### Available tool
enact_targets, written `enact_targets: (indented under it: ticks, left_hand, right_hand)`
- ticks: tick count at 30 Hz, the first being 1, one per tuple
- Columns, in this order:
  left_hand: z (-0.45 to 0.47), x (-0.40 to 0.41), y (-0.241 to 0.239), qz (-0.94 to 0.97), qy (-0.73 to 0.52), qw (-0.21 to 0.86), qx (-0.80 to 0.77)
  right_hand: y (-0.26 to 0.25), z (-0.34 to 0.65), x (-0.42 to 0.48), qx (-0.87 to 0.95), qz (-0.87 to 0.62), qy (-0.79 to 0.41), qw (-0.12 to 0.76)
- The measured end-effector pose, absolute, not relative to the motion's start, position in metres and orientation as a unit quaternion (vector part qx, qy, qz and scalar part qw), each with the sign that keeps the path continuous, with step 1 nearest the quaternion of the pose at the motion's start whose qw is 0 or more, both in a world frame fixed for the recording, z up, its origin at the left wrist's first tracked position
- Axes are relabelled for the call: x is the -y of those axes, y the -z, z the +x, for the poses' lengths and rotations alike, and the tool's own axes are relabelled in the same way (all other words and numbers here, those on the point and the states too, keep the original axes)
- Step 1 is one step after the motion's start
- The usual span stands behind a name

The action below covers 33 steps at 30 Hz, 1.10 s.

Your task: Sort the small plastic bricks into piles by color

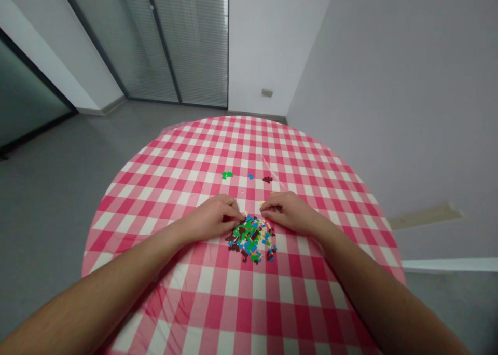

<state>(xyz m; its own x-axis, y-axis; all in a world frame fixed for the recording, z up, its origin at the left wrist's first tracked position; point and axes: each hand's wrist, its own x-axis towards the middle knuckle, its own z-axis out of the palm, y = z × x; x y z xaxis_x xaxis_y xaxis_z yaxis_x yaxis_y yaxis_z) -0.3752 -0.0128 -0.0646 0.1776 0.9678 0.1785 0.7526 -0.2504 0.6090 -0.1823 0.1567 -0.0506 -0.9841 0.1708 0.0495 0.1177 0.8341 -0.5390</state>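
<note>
A pile of small building bricks (251, 238) in green, blue, brown, white and yellow lies on the table between my hands. My left hand (218, 216) rests at the pile's upper left edge, thumb and fingers pinched together. A dark speck shows at its fingertips, too small to name. Across from it, my right hand (288, 212) is at the upper right edge, its fingers also closed in a pinch. What it holds, if anything, I cannot make out. Beyond the hands sit small groups of green bricks (227, 175), blue bricks (250, 177) and brown bricks (267, 179).
A round table with a red and white checked tablecloth (249, 142) carries everything. Yellow bits (272, 192) show just behind my right hand. Glass partitions (194, 43) stand beyond the table at the left, and a grey wall (408, 85) rises on the right.
</note>
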Motion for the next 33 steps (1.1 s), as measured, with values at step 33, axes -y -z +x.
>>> enact_targets:
  ticks: [33]
  left_hand:
    - [-0.378, 0.012, 0.058, 0.735, -0.249, 0.232, -0.586]
  right_hand:
    - [0.058, -0.181, -0.165, 0.95, -0.103, -0.286, 0.07]
